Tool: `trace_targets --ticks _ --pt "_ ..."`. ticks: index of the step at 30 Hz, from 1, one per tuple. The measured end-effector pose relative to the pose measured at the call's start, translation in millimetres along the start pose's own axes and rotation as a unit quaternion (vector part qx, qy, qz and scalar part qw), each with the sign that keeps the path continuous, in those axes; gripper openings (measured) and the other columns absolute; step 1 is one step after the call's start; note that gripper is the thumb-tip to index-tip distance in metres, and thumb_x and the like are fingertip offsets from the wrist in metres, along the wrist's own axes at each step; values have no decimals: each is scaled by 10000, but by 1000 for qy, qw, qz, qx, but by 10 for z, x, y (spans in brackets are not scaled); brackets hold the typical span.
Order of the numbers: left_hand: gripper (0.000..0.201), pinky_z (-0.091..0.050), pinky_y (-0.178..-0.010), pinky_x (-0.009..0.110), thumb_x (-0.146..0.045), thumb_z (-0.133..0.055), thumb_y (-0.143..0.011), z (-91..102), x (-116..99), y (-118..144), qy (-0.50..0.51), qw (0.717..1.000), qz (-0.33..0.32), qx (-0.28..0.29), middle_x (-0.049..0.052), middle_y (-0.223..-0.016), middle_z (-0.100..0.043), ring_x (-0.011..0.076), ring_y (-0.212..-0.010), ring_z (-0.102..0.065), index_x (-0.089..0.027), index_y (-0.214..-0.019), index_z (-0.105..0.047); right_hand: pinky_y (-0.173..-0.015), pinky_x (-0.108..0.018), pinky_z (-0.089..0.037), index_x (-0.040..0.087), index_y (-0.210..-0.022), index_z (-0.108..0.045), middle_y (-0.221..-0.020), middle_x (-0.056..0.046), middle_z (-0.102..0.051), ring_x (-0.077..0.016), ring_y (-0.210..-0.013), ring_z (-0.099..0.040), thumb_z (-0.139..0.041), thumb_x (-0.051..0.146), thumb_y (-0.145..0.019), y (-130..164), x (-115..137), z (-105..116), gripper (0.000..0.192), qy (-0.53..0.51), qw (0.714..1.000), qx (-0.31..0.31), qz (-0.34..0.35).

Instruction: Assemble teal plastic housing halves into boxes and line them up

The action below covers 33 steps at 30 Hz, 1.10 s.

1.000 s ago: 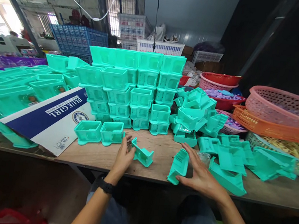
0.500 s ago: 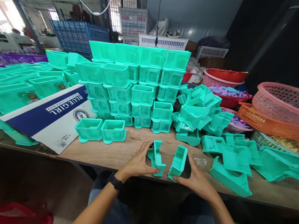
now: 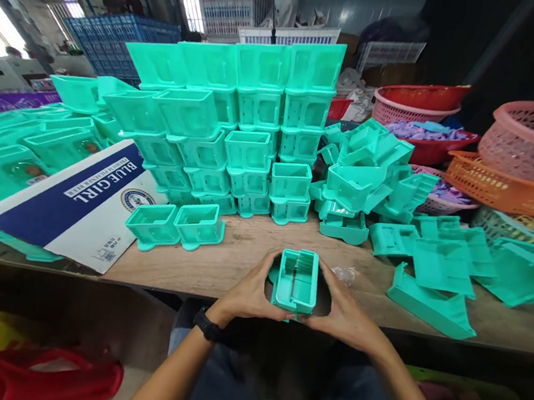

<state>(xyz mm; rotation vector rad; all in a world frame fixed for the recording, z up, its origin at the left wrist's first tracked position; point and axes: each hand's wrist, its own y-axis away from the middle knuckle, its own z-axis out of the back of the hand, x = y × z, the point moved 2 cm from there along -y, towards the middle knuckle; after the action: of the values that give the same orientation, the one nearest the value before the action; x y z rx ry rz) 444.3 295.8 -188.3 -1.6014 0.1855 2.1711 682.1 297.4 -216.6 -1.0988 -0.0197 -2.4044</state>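
Note:
Between my hands, two green plastic box halves stand at the table's front edge, brought face to face with a thin uneven gap along the middle. My left hand [image 3: 251,290] is curled round the left box half [image 3: 286,281], a dark watch on its wrist. On the other side, my right hand [image 3: 344,308] grips the right box half [image 3: 307,287]. Both thumbs press near the bottom front. Two whole green boxes [image 3: 175,224] sit side by side further left on the wooden table [image 3: 236,242]. Behind them rises a stack of green boxes [image 3: 248,151].
To the right lies a heap of loose green pieces [image 3: 364,167], with flat green panels [image 3: 440,262] nearer me. Farther right are pink and orange baskets [image 3: 519,187]. A printed cardboard piece [image 3: 84,202] leans at left against more green boxes [image 3: 0,171]. A red plastic object [image 3: 75,385] is below.
The two box halves were apart, one in each hand; my hands have moved together and the halves now meet. The view has shifted slightly.

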Motion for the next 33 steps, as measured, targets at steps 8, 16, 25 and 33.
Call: trace_targets --ticks 8,16,25,33 --pt "1088 -433 -1205 491 -288 -938 -615 23 3 28 3 1000 16 2 137 -1488 -557 343 -1383 -553 -219 -1525 -344 -1201 -611 -407 266 -1689 -177 -1676 -176 -395 -406 -1512 -426 -864 393 -698 16 91 15 1213 -10 999 13 -30" --pt "1211 -411 -1231 522 -421 -987 -599 -3 5 34 -35 999 23 3 160 -1565 -486 370 -1443 -499 -226 -1568 -288 -1219 -572 -405 290 -1697 -133 -1699 -150 -364 -380 -1535 -396 -868 411 -740 24 136 30 1213 -34 999 23 -5" --pt "1179 -422 -1213 555 -426 -969 -600 7 12 34 -81 997 16 -13 175 -1510 -529 394 -1396 -542 -200 -1554 -315 -1245 -595 -361 289 -1702 -60 -1702 -159 -352 -375 -1572 -318 -891 491 -738 28 114 17 1289 -52 998 33 7" --pt "1152 -465 -1174 539 -465 -982 -571 26 -51 13 -103 994 21 -8 157 -1459 -555 386 -1341 -577 -209 -1506 -361 -1235 -550 -400 330 -1696 4 -1710 -114 -351 -360 -1570 -327 -920 477 -725 7 162 47 1348 -56 997 36 42"
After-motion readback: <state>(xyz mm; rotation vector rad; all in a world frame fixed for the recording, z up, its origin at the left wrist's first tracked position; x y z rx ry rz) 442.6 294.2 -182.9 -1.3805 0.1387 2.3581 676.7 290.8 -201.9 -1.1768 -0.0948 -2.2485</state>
